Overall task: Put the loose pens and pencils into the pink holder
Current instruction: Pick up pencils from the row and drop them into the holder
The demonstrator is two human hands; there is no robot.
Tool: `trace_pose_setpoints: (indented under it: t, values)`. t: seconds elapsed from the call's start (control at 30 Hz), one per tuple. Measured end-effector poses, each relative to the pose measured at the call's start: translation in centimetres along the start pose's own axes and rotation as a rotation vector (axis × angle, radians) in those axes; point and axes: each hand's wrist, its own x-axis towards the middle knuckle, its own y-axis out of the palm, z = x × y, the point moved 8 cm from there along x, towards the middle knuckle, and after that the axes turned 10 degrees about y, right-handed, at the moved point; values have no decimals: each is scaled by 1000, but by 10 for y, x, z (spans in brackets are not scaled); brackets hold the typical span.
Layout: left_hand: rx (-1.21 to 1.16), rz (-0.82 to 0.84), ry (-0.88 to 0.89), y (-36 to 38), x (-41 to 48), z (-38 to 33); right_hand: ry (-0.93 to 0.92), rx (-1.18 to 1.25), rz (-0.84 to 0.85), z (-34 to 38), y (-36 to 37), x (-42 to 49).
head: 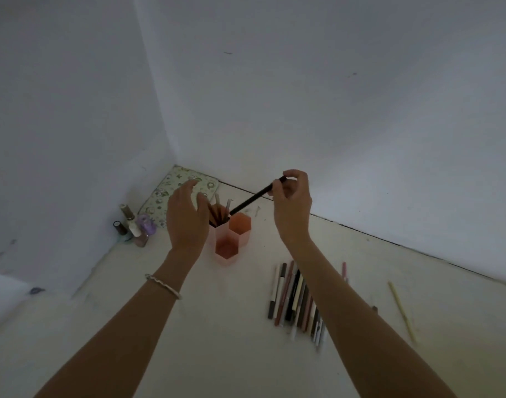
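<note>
Fingertips of my right hand (292, 202) pinch a slim black pen (254, 198), slanted down toward the pink hexagonal plastic holder (231, 239) at frame centre. My left hand (187, 216) hovers open and empty beside its tallest cell. Loose pens and pencils (297, 297) lie bunched at lower right.

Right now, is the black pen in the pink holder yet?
Not yet. The right hand pinches the black pen by its top, tilted, tip just at the pink holder rim.
</note>
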Motion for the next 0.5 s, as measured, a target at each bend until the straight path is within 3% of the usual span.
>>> trace_pose_setpoints:
  t: [0.1, 0.27, 0.5]
  values:
    - [-43, -132, -28, -18, 4, -3, -148, -94, 85, 12, 33, -20]
    - [-157, -135, 2, -24, 7, -30, -301, -437, 268, -3, 78, -46]
    - [-233, 16, 64, 8, -23, -79, -292, -397, 116, 5, 36, -30]
